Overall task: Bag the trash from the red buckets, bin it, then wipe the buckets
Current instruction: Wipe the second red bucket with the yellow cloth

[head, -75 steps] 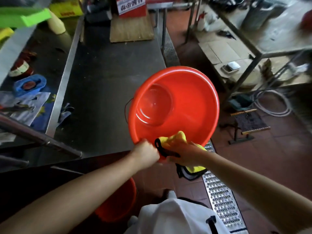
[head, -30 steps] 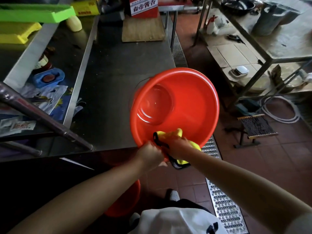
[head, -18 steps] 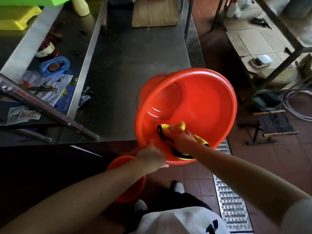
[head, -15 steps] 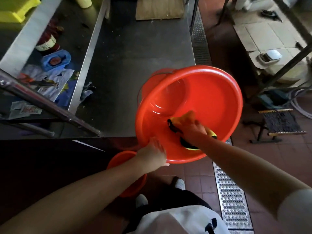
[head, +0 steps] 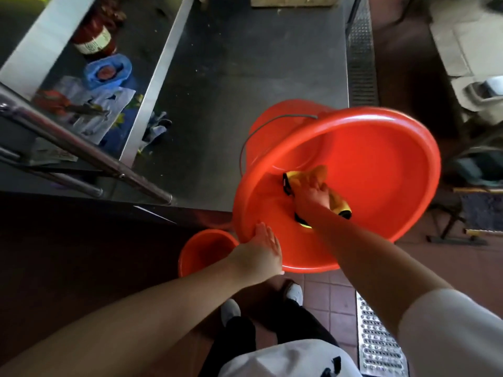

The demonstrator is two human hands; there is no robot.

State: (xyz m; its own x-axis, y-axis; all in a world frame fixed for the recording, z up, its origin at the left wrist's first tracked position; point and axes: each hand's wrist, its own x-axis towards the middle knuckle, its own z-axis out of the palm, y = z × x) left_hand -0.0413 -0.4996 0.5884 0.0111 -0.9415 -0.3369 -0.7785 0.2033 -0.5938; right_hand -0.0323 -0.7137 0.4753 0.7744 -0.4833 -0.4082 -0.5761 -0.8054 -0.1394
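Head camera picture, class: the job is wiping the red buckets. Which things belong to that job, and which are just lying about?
Belongs to the job:
- big red bucket, tilted
- yellow cloth inside it
- right hand on the cloth
- left hand on the bucket's rim
- second red bucket on the floor

Lying about:
- jar
- blue bag
- printed packets
- steel table
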